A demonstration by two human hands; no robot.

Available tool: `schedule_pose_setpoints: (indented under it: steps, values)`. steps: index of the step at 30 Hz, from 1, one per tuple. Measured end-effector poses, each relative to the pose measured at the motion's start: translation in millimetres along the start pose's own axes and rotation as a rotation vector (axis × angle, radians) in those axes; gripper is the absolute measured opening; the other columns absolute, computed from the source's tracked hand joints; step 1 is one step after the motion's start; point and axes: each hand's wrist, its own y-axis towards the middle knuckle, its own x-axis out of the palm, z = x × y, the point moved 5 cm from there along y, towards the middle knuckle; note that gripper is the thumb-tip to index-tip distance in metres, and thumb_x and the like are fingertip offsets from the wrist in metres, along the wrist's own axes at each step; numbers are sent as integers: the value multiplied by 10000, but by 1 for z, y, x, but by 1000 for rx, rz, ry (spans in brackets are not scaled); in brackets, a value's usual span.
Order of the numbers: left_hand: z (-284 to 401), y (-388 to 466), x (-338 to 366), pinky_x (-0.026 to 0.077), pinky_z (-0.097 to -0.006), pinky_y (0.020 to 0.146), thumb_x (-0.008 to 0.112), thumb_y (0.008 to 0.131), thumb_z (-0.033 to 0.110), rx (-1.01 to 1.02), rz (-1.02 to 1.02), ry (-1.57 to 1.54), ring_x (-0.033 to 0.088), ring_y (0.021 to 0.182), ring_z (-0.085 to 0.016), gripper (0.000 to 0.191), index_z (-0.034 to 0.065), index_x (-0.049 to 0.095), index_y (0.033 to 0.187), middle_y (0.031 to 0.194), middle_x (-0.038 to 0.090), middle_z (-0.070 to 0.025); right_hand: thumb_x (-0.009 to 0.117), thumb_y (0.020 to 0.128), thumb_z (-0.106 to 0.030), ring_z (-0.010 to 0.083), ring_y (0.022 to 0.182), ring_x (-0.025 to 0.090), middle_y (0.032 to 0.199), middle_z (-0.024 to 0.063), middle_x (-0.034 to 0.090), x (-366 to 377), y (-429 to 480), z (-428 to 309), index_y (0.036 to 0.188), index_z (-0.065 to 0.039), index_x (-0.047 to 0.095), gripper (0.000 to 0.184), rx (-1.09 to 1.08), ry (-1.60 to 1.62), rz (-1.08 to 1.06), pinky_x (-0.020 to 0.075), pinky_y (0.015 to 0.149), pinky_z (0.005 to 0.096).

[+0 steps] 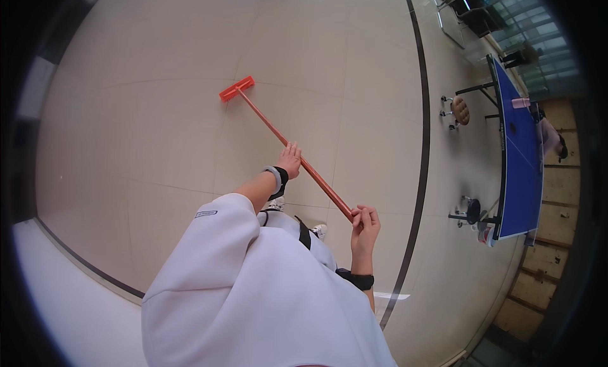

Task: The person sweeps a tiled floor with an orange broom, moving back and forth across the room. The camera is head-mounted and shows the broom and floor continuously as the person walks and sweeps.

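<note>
A long-handled floor brush point(237, 88) with a red head rests bristles down on the pale tiled floor, ahead and to the left. Its reddish handle runs back diagonally towards my body. Partway along the handle lies my left hand point(290, 159), palm down and fingers extended over it; the thumb side is hidden. My right hand point(365, 220) grips the near end of the handle, with the fingers curled around it. Black bands are on both my wrists, and a pale ring sits beside the left one.
A blue table-tennis table point(520, 177) stands at the right, with a pink object point(520, 103) on it. Beside it are a brown wheeled stool point(460, 111), a black stool point(473, 211) and a tub point(486, 235). A person point(551, 136) is beyond the table. A white wall point(42, 272) is at lower left.
</note>
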Motion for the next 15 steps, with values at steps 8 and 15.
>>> schedule_pose_setpoints:
  steps: [8, 15]
  values:
    - [39, -6, -11, 113, -583, 1115, 739, 721, 180, 72, 49, -127, 27, 1408, -452, 929, 72, 155, 1435, 1502, 113, -240, 503, 958, -103, 94, 585, 506, 645, 48, 573, -10, 2, -55, 936, 13, 610, 159, -48, -79, -49, 468, 763, 281]
    - [257, -39, 16, 165, -550, 1105, 732, 711, 137, 808, -21, -196, 262, 1316, -407, 818, 148, 282, 1394, 1316, 354, -210, 461, 981, -134, 100, 433, 396, 447, -10, 337, -120, -87, -211, 912, 11, 576, 198, -426, -229, 396, 451, 623, 280]
